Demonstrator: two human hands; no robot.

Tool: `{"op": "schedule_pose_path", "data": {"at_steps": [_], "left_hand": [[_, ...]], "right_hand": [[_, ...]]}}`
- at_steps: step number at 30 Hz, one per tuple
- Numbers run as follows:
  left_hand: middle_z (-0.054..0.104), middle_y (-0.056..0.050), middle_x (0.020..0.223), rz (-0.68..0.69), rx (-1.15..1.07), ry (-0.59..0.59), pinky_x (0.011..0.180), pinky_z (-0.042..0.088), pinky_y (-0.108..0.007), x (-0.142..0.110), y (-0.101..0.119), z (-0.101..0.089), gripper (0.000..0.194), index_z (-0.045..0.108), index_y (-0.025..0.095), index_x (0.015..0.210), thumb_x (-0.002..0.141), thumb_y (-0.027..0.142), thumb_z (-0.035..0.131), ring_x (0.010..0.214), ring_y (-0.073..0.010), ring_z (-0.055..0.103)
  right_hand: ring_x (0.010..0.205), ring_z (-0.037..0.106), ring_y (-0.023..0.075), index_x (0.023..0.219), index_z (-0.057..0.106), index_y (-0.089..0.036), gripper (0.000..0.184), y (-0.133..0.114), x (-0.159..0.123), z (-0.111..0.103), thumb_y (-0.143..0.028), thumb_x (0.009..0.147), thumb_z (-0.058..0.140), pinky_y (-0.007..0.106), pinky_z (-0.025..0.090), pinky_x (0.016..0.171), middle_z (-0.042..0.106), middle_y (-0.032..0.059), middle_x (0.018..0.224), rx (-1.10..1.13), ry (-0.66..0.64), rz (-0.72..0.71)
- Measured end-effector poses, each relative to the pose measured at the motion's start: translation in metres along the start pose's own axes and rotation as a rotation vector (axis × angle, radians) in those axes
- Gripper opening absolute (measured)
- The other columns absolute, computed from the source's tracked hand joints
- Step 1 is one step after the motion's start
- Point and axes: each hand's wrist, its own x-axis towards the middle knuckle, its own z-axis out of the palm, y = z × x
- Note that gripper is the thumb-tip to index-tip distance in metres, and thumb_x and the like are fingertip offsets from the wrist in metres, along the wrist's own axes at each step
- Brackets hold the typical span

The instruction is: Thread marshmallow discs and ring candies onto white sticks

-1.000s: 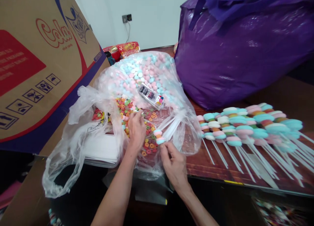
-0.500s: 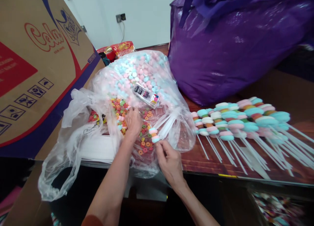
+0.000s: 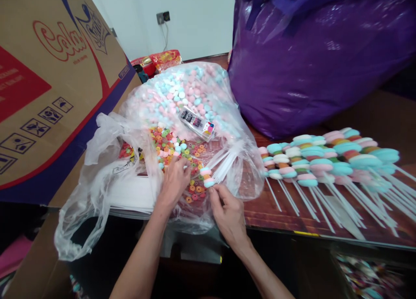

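Note:
My right hand (image 3: 228,210) pinches a candy skewer (image 3: 207,177) with pink, white and blue sweets threaded at its top; the stick itself is mostly hidden by the fingers. To its left, my left hand (image 3: 175,180) is just above the loose ring-shaped gummies (image 3: 195,189), fingers curled together. Whatever those fingertips grip, if anything, is hidden. Orange, red, yellow and green rings lie around it on clear plastic. Behind them a clear bag (image 3: 195,84) bulges with pink, blue and white marshmallows. Bare white sticks (image 3: 227,162) lie in plastic beyond my right hand.
Finished-looking candy skewers (image 3: 325,160) are piled on the table at right. A large purple bag (image 3: 308,69) stands behind them. At left rises a cardboard box (image 3: 65,86). A small labelled packet (image 3: 196,123) rests on the marshmallow bag; a crumpled plastic bag (image 3: 94,160) hangs over the front edge.
My left hand has drawn back slightly from deeper among the sweets, uncovering a few blue and white ones. My right hand still holds the skewer; the view has shifted a little.

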Motion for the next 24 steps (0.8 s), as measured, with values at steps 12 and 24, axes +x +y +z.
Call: {"op": "schedule_pose_path", "data": {"at_steps": [12,24], "left_hand": [[0.062,-0.014,0.107,0.063,0.240,-0.047,0.093,0.046,-0.042,-0.015,0.013,0.002,0.017,0.065,0.017,0.104,0.089,0.015,0.055,0.106,-0.0296,0.056],[0.068,-0.006,0.093,-0.008,-0.426,0.098,0.086,0.050,-0.036,-0.012,-0.009,0.017,0.025,0.067,0.017,0.107,0.082,0.016,0.062,0.089,-0.0201,0.063]], "right_hand": [[0.046,0.041,0.0081,0.078,0.060,-0.019,0.026,-0.002,0.000,0.000,-0.029,0.099,0.048,0.021,0.030,0.048,0.041,-0.0072,0.056,0.013,-0.009,-0.003],[0.046,0.042,0.0086,0.080,0.061,-0.019,0.024,-0.004,0.001,-0.001,-0.028,0.098,0.048,0.021,0.031,0.048,0.045,-0.0064,0.057,0.001,-0.035,-0.032]]}}
